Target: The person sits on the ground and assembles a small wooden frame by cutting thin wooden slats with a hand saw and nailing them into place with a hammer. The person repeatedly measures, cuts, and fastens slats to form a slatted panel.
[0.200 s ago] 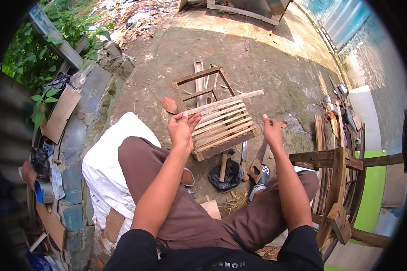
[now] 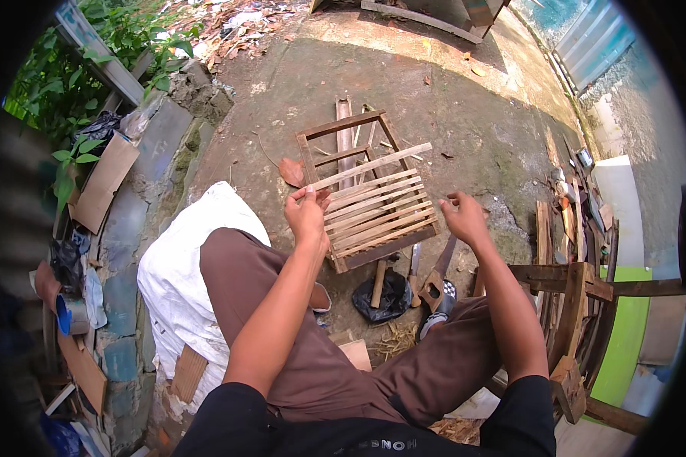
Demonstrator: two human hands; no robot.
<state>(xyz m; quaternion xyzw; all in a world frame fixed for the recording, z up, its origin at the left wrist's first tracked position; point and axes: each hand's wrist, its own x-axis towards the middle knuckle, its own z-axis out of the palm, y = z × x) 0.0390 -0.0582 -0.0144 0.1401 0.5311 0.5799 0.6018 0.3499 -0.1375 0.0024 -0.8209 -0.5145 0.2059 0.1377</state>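
Note:
My left hand (image 2: 306,216) pinches the near-left end of a loose wooden slat (image 2: 381,163), which slants up to the right over a wooden frame (image 2: 341,128). Several parallel slats (image 2: 377,207) lie across the nearer half of that frame, while its far half is open. To the right of the frame is my right hand (image 2: 466,218), apart from the slat, its fingers curled together; anything in them is too small to make out. Below the frame, a hammer (image 2: 378,282) rests on a black plastic bag (image 2: 389,298). Beside it are a wooden-handled blade (image 2: 414,283) and a handsaw (image 2: 435,288).
A white sack (image 2: 179,263) lies by my left leg, next to a low block wall (image 2: 122,297). Stacked timber (image 2: 543,236) and a wooden stand (image 2: 572,312) crowd my right side. Dry leaves and litter (image 2: 229,38) cover ground at the far left.
The held slat's far end has swung up and left, opening a gap from the fixed slats. My right hand has shifted slightly right and down, and its fingers are more bent.

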